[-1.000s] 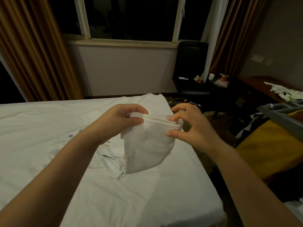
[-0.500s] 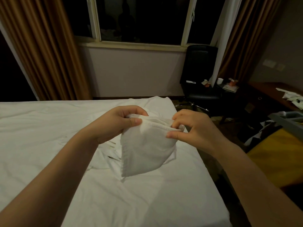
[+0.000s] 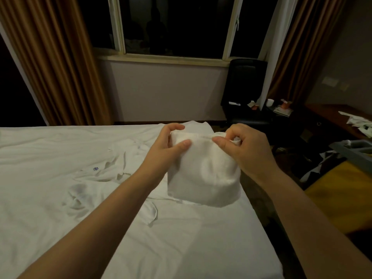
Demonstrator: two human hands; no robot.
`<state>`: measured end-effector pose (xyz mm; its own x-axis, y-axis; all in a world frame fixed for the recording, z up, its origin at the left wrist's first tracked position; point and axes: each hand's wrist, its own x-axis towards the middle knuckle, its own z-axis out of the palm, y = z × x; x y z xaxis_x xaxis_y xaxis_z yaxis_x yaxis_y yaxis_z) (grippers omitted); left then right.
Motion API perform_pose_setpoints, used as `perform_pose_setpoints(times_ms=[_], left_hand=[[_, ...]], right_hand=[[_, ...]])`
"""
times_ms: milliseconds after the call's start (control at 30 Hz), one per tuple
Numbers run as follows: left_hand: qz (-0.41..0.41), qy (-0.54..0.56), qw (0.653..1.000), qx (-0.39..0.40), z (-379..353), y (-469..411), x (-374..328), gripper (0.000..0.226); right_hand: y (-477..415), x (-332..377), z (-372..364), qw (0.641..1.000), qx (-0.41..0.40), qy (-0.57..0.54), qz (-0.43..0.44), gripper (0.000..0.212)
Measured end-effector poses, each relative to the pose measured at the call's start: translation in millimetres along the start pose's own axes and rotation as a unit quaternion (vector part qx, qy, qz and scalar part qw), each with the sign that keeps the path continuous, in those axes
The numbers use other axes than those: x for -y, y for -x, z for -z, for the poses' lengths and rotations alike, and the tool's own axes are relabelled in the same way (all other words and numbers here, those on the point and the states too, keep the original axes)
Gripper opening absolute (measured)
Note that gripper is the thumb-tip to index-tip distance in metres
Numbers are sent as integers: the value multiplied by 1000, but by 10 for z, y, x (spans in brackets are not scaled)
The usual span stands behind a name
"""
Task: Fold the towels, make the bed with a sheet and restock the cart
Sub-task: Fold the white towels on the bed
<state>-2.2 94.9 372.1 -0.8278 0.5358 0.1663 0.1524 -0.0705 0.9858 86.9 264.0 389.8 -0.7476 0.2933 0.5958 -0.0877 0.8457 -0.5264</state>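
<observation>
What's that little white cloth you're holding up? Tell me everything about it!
It is a small white towel, soft and fluffy-looking like terry cloth, folded into several layers. It is held up over the white bed. The left hand pinches its top left corner between thumb and fingers, and the right hand pinches the top right corner, where the layers bunch. The top edge runs straight between the hands; the bottom hangs in a rounded curve.

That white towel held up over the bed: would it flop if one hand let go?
Probably floppy: the towel sags and bulges below its pinched top edge. Likely light, since fingertip pinches by the left hand and right hand carry it.
</observation>
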Motion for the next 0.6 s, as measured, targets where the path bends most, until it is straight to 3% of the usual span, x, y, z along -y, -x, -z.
perform_pose_setpoints(times_ms=[67, 267, 433, 600], left_hand=[[24, -7, 999, 28, 18, -23, -38, 22], [-11, -206, 960, 186, 42, -15, -90, 9], [-112, -235, 943, 209, -79, 80, -165, 28], [-178, -268, 925, 201, -140, 137, -178, 32]], right_hand=[[28, 40, 61, 999, 41, -26, 1, 47], [33, 197, 229, 980, 198, 23, 16, 28], [45, 245, 263, 975, 213, 32, 59, 30], [88, 216, 288, 977, 201, 15, 63, 28]])
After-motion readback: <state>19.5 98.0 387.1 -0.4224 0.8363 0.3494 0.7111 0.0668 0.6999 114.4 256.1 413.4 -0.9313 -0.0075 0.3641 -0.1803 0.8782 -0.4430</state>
